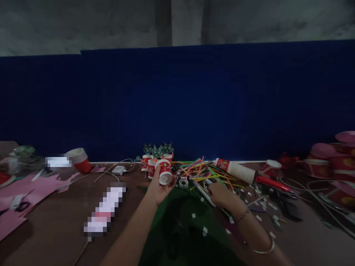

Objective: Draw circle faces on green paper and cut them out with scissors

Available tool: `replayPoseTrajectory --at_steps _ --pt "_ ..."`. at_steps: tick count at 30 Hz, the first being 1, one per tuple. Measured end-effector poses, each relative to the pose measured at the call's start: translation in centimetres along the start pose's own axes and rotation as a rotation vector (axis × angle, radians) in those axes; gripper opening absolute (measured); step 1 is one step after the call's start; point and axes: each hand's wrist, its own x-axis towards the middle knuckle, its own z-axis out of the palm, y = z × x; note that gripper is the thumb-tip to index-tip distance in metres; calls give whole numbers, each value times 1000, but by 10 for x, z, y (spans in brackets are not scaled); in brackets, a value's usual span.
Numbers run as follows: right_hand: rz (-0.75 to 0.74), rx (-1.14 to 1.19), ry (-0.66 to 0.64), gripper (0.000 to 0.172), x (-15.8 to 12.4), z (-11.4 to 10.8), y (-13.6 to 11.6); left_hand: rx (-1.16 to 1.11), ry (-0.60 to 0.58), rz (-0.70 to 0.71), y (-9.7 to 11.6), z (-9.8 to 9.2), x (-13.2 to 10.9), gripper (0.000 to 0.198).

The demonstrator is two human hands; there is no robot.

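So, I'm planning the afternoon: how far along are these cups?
Done: a few topped cups stand at the back. In hand: left hand holds a red cup, right hand on the straws. Left: a lying stack of cups.

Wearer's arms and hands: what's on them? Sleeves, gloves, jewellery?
No gloves or sleeves in view on the left hand or right hand. The right arm wears a thin chain bracelet at the wrist and a silver bangle further up.

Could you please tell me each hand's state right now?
Left hand: closed around a small red paper cup.
Right hand: curled by the coloured plastic straws; grip cannot be told.
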Motion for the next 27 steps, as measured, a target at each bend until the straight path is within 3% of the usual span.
replayPoseTrajectory --at_steps 2,3,7,9,13,15,18,19,23,27 --pt "48 -42 -4 10 5 6 -6 50 -25 -106 -9 0 0 43" --pt "62 -33 -4 12 6 7 -11 71 -37 -147 -13 0 1 45" --pt "-89 365 -90 91 10 17 -33 149 -73 -247 -29 0 3 51" --pt "-96 551 -106 109 10 26 -40 198 -105 -293 -36 -1 3 52" --pt "-94 673 -110 103 11 36 -39 371 -90 -341 -42 -4 3 56" --pt "-75 655 -109 98 11 32 -37 533 -93 -259 -38 -6 5 59" --pt "-29 600 -128 89 11 19 -36 754 -13 153 -26 -11 7 53" --pt "-17 587 -141 87 11 16 -36 807 -2 259 -23 -13 8 59" --pt "-15 578 -185 85 11 12 -35 1014 -329 394 -17 -20 10 86" --pt "-8 591 -231 89 10 13 -32 1175 -399 424 -19 -23 11 91"
